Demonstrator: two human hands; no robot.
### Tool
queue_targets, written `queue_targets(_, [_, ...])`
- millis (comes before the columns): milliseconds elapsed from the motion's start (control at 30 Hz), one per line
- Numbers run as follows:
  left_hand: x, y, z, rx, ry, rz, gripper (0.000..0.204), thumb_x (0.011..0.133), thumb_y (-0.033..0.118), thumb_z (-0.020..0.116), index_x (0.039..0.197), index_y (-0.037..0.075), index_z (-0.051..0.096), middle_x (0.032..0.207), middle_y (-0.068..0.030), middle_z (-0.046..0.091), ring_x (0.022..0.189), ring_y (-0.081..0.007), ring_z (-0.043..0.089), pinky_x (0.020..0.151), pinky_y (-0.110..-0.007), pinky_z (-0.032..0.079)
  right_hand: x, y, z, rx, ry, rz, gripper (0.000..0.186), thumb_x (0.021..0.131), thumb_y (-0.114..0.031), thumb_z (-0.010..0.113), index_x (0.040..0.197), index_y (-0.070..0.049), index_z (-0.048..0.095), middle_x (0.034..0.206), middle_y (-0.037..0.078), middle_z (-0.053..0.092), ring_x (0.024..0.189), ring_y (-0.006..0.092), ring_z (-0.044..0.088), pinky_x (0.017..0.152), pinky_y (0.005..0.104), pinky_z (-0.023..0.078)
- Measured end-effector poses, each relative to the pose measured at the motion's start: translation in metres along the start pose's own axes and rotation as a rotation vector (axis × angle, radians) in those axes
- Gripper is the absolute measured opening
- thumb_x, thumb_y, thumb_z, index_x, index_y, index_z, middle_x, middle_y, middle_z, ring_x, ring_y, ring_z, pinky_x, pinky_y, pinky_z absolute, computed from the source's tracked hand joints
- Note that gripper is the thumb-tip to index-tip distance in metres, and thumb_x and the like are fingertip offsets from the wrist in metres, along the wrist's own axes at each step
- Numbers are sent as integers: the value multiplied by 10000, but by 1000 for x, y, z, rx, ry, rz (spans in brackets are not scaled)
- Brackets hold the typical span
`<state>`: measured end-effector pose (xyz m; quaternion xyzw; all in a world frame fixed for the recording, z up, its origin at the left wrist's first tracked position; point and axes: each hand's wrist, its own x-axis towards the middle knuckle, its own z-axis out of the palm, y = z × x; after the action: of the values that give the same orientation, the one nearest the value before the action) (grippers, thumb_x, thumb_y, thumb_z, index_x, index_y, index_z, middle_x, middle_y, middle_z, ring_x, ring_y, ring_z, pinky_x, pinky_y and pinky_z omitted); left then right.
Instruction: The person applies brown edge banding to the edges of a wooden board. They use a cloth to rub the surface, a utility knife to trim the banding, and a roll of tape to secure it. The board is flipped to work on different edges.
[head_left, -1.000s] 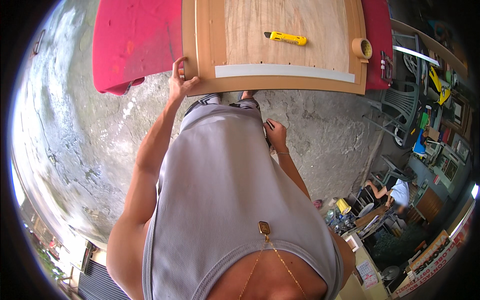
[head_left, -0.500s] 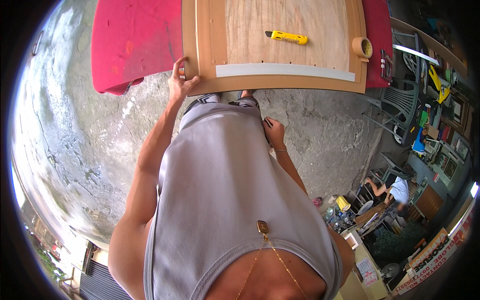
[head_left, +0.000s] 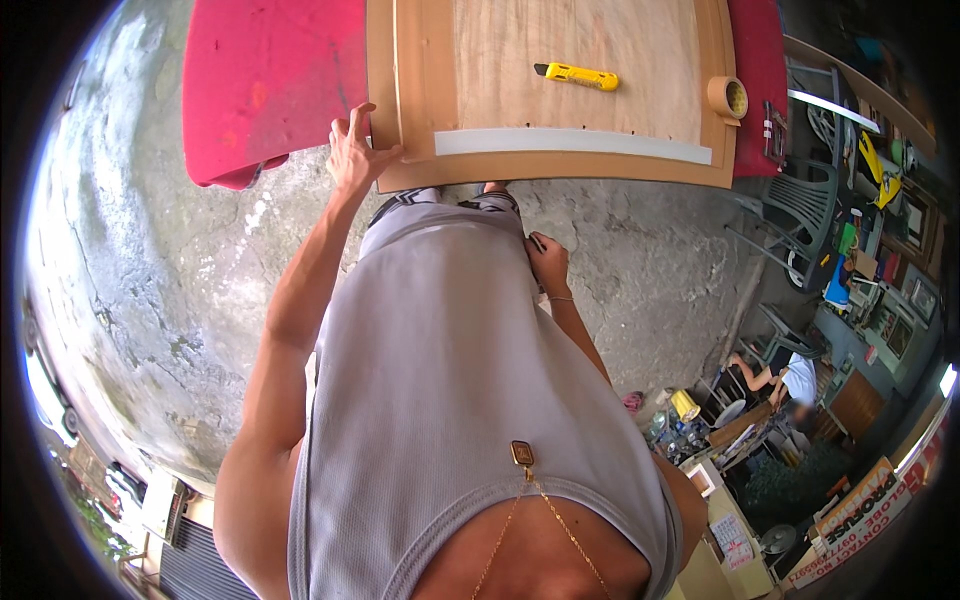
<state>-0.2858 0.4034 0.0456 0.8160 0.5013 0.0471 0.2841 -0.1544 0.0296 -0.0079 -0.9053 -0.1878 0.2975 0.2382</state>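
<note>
At the near left corner of a flat wooden panel with brown tape along its borders is my left hand. Its fingers are apart and bent, with the thumb at the panel's edge. A white strip lies along the panel's near side. On the bare wood rests a yellow utility knife, away from both hands. A roll of brown tape sits at the right border. Down beside my right hip, my right hand is closed around something small and dark that I cannot make out.
Red cloth shows on both sides of the panel. Metal clamps lie on its right part. Dark green chairs stand to the right above the concrete floor. Farther off, another person is beside cluttered shelves.
My left hand has shifted slightly left and its fingers have spread wider at the panel's corner. My right hand, the knife and the tape roll look the same.
</note>
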Motion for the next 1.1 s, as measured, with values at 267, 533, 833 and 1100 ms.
queue_targets(267, [15,0,1,-22,-13,-33,779,553,324,833,1245,294,479,1112,-102,484,1108,-338,511,817,-491,483,8,-1,2,2,-34,31,356,824,-294,694,1065,-34,721,1013,203,702,937,344,690,827,370,532])
queue_targets(533, [32,10,-6,-2,-7,-25,830,568,293,850,1294,287,449,1164,-133,493,1088,-354,544,821,-503,490,6,-8,0,-7,-41,69,359,824,-302,699,1075,-47,721,1019,197,705,941,342,690,833,369,531])
queue_targets(833, [59,15,-9,-6,-26,-34,838,568,346,845,1307,289,455,1203,-138,493,1155,-357,513,858,-527,470,4,-9,-1,26,-40,113,360,821,-306,707,1076,-52,721,1017,193,706,936,335,692,831,368,532])
queue_targets(1100, [81,20,-8,8,29,-60,827,573,346,824,1311,292,456,1188,-106,510,1097,-318,568,856,-510,471,3,-5,1,12,-43,86,344,821,-280,710,1059,-32,719,986,192,709,891,316,703,801,351,534])
